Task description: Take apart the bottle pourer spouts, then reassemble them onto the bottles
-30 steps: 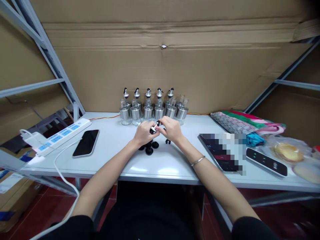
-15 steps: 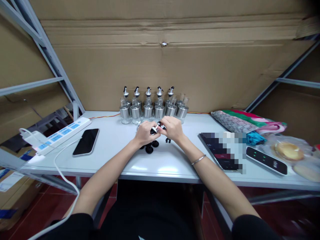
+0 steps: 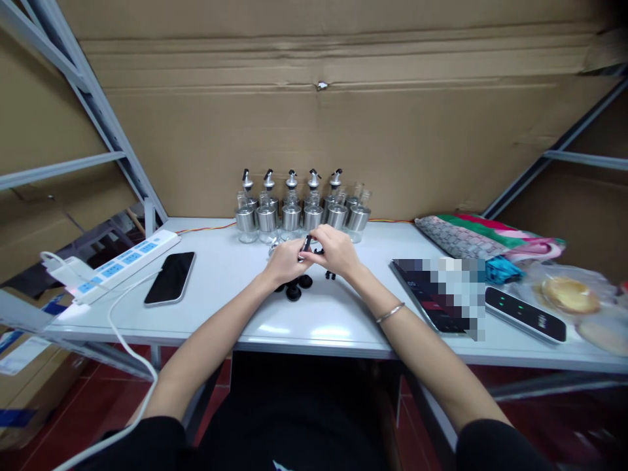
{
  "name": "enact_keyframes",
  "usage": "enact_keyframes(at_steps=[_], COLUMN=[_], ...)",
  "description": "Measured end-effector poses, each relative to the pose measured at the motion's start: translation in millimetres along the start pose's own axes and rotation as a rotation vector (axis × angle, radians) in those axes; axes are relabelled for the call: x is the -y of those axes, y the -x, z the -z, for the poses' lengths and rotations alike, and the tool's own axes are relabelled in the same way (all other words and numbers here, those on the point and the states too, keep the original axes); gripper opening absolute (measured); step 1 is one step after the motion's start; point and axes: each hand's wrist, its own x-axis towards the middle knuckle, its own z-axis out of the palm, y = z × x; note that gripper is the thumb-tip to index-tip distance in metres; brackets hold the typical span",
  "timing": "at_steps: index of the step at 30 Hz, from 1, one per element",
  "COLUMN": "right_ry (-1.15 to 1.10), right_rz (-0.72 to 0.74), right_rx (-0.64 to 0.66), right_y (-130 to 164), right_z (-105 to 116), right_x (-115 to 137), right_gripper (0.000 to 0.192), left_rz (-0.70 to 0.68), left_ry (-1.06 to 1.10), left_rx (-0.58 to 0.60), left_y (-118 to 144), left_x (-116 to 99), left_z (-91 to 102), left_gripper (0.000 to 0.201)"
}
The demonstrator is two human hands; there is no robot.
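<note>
Pinching a small black-and-silver pourer top [image 3: 305,246] between left hand [image 3: 285,261] and right hand [image 3: 335,250], in front of the bottles [image 3: 291,218]. Covering more silver than half a second ago, with the black tip [image 3: 308,240] closer to the left hand; probably fitting it to the silver part.

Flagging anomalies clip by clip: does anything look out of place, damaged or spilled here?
One thing: the cardboard behind the table has what looks like a small ragged tear, whitish inside, above the bottles. It stands out because the sheet around it is only creased. I see no spill, and the bottles stand upright.
</note>
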Motion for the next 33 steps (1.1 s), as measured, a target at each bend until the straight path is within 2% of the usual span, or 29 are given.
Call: enact_keyframes(at_steps=[6, 14, 18, 21, 24, 26, 29, 33], right_ry=[0.057, 0.194, 0.16, 0.063, 0.001, -0.019, -0.028, -0.079], right_rz=[0.043, 0.086, 0.049, -0.08, -0.26, -0.405, -0.568, -0.669], right_rx=[0.029, 0.055, 0.095, 0.002, -0.161, -0.207, -0.148, 0.045], right_y=[-1, 1, 3, 5, 6, 6, 7, 14], right_z=[3, 1, -1, 3, 16, 24, 28, 18], right_x=[-1, -6, -8, -13, -20, -27, -40, -60], right_gripper=[0.05, 0.053, 0.052, 0.056, 0.059, 0.056, 0.044, 0.025], left_rz=[0.021, 0.018, 0.03, -0.036, -0.082, -0.1, -0.126, -0.128], left_ry=[-0.048, -0.061, -0.074, -0.099, -0.098, -0.092, -0.131, -0.166], left_rx=[0.04, 0.097, 0.135, 0.159, 0.149, 0.133, 0.109, 0.071], left_y=[-1, -3, -2, -1, 0, 1, 1, 0], left_x=[-5, -8, -7, -10, -14, -16, -14, -9], left_z=[1.9, 2.8, 1.6, 0.9, 0.6, 1.1, 2.9, 6.5], left_gripper=[0.027, 0.022, 0.017, 0.013, 0.011, 0.012, 0.014, 0.015])
